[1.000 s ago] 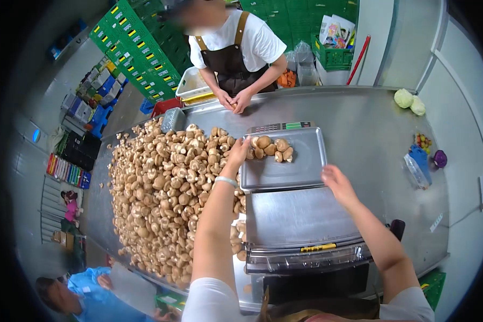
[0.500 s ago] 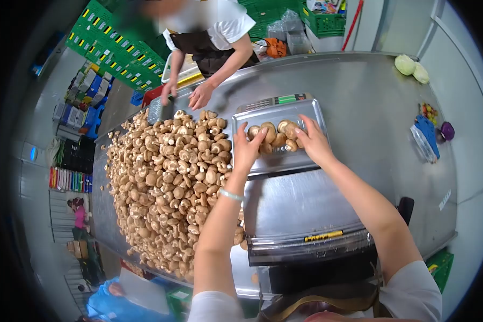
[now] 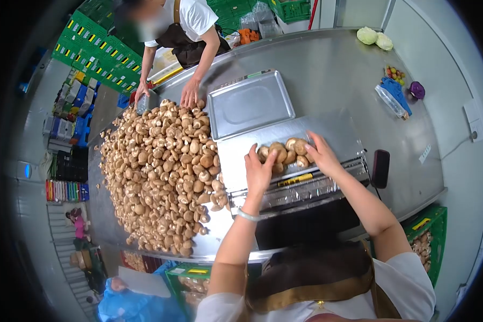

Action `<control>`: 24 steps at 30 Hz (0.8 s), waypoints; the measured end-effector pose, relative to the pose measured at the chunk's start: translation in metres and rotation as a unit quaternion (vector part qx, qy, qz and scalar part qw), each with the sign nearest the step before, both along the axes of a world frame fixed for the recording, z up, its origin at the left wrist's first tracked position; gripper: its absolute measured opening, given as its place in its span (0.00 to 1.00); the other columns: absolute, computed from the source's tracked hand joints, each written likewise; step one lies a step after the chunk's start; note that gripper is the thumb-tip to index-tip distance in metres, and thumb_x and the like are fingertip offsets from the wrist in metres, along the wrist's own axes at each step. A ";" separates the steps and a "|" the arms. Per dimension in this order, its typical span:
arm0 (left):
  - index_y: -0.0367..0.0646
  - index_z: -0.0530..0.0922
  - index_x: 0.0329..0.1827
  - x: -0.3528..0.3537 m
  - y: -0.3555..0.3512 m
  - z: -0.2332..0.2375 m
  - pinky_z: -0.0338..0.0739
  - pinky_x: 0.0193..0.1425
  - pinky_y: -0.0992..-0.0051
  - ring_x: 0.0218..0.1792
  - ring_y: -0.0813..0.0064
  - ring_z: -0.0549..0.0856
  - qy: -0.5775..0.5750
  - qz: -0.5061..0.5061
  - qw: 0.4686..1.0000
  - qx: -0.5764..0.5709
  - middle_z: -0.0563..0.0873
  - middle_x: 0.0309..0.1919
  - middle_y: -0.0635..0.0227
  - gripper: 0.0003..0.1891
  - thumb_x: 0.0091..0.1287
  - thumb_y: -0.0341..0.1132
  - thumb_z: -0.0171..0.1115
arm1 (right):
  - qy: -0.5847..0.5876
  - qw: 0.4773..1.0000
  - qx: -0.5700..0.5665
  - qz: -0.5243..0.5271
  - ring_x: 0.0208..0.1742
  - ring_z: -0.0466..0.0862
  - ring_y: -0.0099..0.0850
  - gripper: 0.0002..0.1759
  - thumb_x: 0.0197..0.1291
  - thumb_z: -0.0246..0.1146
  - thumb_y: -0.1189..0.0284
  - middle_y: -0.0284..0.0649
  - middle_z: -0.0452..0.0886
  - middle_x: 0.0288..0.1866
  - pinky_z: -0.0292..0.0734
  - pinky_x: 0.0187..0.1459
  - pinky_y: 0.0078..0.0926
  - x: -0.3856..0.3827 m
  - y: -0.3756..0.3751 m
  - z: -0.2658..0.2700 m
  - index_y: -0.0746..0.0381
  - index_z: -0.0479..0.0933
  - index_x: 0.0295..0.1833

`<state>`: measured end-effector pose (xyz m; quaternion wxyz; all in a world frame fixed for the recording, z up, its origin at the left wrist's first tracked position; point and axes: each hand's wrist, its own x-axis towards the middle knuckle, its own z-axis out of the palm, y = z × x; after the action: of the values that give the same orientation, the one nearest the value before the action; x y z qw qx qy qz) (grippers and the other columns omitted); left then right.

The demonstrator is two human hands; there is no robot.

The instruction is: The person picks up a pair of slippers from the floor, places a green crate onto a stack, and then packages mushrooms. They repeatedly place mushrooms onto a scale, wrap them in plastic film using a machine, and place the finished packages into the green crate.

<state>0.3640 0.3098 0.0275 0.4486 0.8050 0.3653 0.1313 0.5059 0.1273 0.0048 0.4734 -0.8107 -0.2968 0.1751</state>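
A small group of shiitake mushrooms [image 3: 287, 153] is held between my two hands, in what looks like a clear plastic tray mostly hidden under them. My left hand [image 3: 261, 170] grips the left end, thumb and fingers curved around it. At the right end, my right hand [image 3: 323, 155] grips the other side. Below the mushrooms lies the metal top of a wrapping machine [image 3: 247, 153], close to its front edge with a yellow label [image 3: 295, 180]. Behind it is a weighing scale [image 3: 252, 104] with a bare steel pan.
A large heap of shiitake mushrooms [image 3: 161, 172] covers the left of the steel table [image 3: 327, 70]. Across from me, a co-worker's hand [image 3: 190, 92] touches the heap; their other hand holds a clear container [image 3: 144, 103]. A dark phone-like object [image 3: 380, 168] lies right of the machine.
Both my hands have brought the mushrooms off the scale pan toward me, over the wrapping machine. The co-worker's hands have moved onto the heap and the clear container. The view has shifted.
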 end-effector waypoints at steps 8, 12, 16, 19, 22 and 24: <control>0.35 0.85 0.34 -0.136 0.020 0.005 0.76 0.43 0.57 0.35 0.52 0.82 0.080 0.056 0.966 0.238 0.85 0.31 0.56 0.18 0.56 0.44 0.77 | -0.205 0.967 -0.112 -0.104 0.53 0.76 0.44 0.15 0.57 0.71 0.64 0.42 0.80 0.45 0.70 0.55 0.41 -0.017 -0.119 0.037 0.64 0.81 0.43; 0.38 0.86 0.25 -0.140 -0.013 -0.025 0.74 0.44 0.58 0.34 0.54 0.81 0.056 -0.009 0.949 0.310 0.84 0.26 0.58 0.17 0.52 0.44 0.79 | -0.266 0.933 -0.225 -0.093 0.46 0.77 0.39 0.17 0.52 0.73 0.59 0.39 0.80 0.35 0.67 0.50 0.40 -0.051 -0.125 0.015 0.61 0.81 0.29; 0.39 0.83 0.31 -0.131 -0.010 -0.036 0.73 0.43 0.66 0.34 0.65 0.80 0.086 -0.017 0.991 0.102 0.83 0.28 0.63 0.12 0.64 0.39 0.70 | -0.108 0.987 -0.116 -0.018 0.36 0.78 0.32 0.12 0.61 0.67 0.65 0.39 0.79 0.31 0.69 0.44 0.33 -0.040 -0.116 -0.005 0.63 0.80 0.32; 0.41 0.78 0.33 -0.145 0.027 0.006 0.72 0.43 0.75 0.35 0.81 0.78 -0.008 -0.091 0.950 -0.297 0.81 0.28 0.72 0.12 0.72 0.39 0.62 | 0.270 0.959 0.065 0.062 0.27 0.70 0.24 0.11 0.67 0.60 0.69 0.30 0.72 0.24 0.64 0.34 0.22 -0.017 -0.139 0.028 0.62 0.75 0.32; 0.44 0.75 0.36 -0.136 0.047 0.079 0.73 0.47 0.71 0.36 0.73 0.81 -0.133 -0.130 0.866 -0.465 0.84 0.30 0.69 0.08 0.76 0.34 0.56 | 0.426 0.868 0.244 0.074 0.29 0.68 0.24 0.10 0.70 0.58 0.69 0.33 0.72 0.27 0.62 0.33 0.24 -0.006 -0.139 0.077 0.63 0.73 0.37; 0.45 0.74 0.37 -0.110 0.060 0.105 0.75 0.55 0.67 0.43 0.66 0.84 -0.263 -0.166 0.802 -0.510 0.87 0.36 0.63 0.08 0.77 0.35 0.55 | 0.406 0.813 0.400 0.117 0.34 0.74 0.27 0.08 0.72 0.56 0.71 0.37 0.76 0.31 0.68 0.38 0.26 0.010 -0.110 0.106 0.64 0.72 0.40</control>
<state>0.2544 0.3693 0.1329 0.8881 0.4431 0.1080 0.0567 0.5159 0.0175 0.1104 0.8093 -0.3640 -0.2136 0.4085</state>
